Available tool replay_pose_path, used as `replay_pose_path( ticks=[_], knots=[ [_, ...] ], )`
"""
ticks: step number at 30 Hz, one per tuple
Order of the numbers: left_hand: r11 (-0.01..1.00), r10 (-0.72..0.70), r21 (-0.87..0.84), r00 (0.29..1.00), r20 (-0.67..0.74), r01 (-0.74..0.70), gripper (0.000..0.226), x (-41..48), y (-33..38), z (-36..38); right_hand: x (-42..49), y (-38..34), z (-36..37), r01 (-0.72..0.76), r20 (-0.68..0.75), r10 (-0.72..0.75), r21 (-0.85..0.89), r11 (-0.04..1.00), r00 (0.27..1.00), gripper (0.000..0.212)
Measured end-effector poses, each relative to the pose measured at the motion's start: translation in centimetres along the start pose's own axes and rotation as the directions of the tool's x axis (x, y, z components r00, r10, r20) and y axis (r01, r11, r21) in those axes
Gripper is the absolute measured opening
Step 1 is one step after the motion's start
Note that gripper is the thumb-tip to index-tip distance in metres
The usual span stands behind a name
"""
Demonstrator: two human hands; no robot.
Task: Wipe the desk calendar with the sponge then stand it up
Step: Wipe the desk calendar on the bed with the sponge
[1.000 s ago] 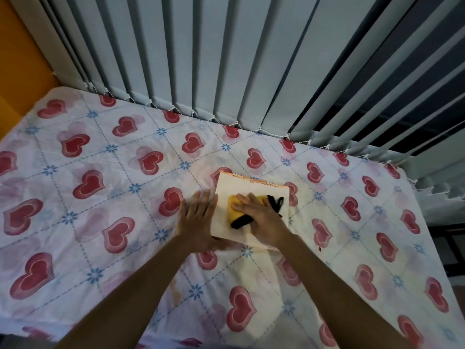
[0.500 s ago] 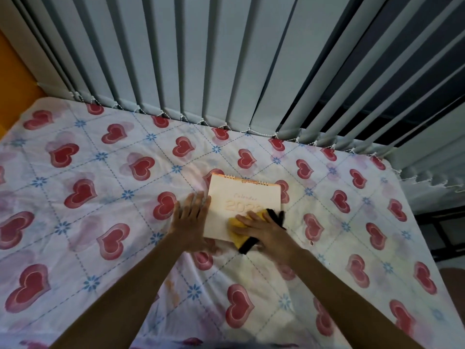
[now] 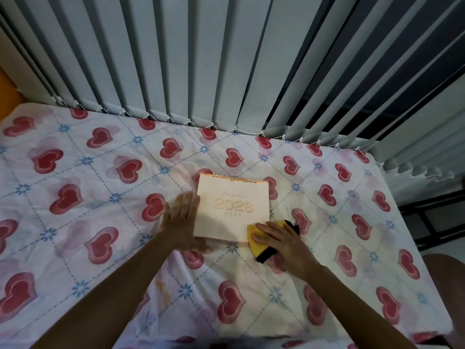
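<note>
1. My right hand (image 3: 281, 239) lay palm-down on the yellow sponge (image 3: 259, 244), fingers spread flat over it and pressing rather than curling around it — no closed grasp that I could see.
2. The sponge had a black scouring side showing at its near edge and beyond my fingers; it sat at the near right corner of the desk calendar (image 3: 231, 210), overlapping that corner and otherwise resting on the bedsheet (image 3: 100, 222).
3. My left hand (image 3: 180, 220) was open and flat, fingers extended, the fingertips touching the calendar's left edge and the palm on the sheet just beside it.
4. The calendar lay flat on the sheet, cover up, its spiral binding (image 3: 234, 178) along the far edge; the pale peach cover read "Calendar" above a large embossed year whose last digit I could not read surely.
5. It lay near the middle of the bed, between my two hands and nearer the far side.
6. The sheet was white with red hearts and blue dotted lines meeting at small blue flowers.
7. Grey vertical blinds (image 3: 201, 59) hung along the bed's far edge, their lower ends linked by a white bead chain — the slats on the right were parted, with dark showing between them.
</note>
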State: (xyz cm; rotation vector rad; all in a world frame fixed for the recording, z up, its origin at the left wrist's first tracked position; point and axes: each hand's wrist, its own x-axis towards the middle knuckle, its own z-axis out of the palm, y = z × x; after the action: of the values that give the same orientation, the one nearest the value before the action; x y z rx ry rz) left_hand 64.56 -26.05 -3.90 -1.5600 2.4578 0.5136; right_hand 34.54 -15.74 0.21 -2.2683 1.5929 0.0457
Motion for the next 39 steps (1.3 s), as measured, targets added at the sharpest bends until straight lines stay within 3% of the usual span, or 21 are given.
replay_pose_path(
  ticks=[3,7,10,14,20,24,39],
  knots=[
    [0.999,-0.026,-0.031,1.000,0.002,0.027,0.128,-0.2,1.1,-0.4,0.4,-1.0,0.1,-0.020,0.001,0.020,-0.032,0.999,1.000,0.068],
    [0.990,0.043,-0.112,0.939,-0.340,-0.086,0.088,0.3,6.0,-1.4,0.6,-1.3,0.3,-0.053,-0.033,0.049,-0.106,0.993,0.998,0.065],
    [0.988,0.112,-0.063,0.923,-0.368,-0.144,0.063,1.3,7.8,-0.7,0.4,-1.5,0.8,-0.046,-0.079,0.038,-0.103,0.994,0.996,0.068],
    [0.994,0.104,-0.016,0.957,-0.271,-0.112,0.062,2.3,7.6,0.8,0.8,-1.3,1.2,-0.077,-0.159,0.068,-0.050,0.996,0.985,0.072],
    [0.995,0.100,0.017,0.964,-0.245,-0.099,0.060,2.3,7.8,0.3,6.2,0.4,-1.2,-0.384,-0.199,0.386,0.049,0.922,0.901,0.065],
    [0.995,0.095,0.026,0.966,-0.239,-0.092,0.068,2.5,7.8,0.2,10.6,1.9,-3.2,-0.498,-0.154,0.500,0.054,0.866,0.852,0.061],
    [0.995,0.102,0.020,0.979,-0.178,-0.100,0.066,1.9,7.7,-0.5,0.0,-2.6,-1.0,-0.371,0.072,0.391,-0.198,0.907,0.918,0.067]
  ],
)
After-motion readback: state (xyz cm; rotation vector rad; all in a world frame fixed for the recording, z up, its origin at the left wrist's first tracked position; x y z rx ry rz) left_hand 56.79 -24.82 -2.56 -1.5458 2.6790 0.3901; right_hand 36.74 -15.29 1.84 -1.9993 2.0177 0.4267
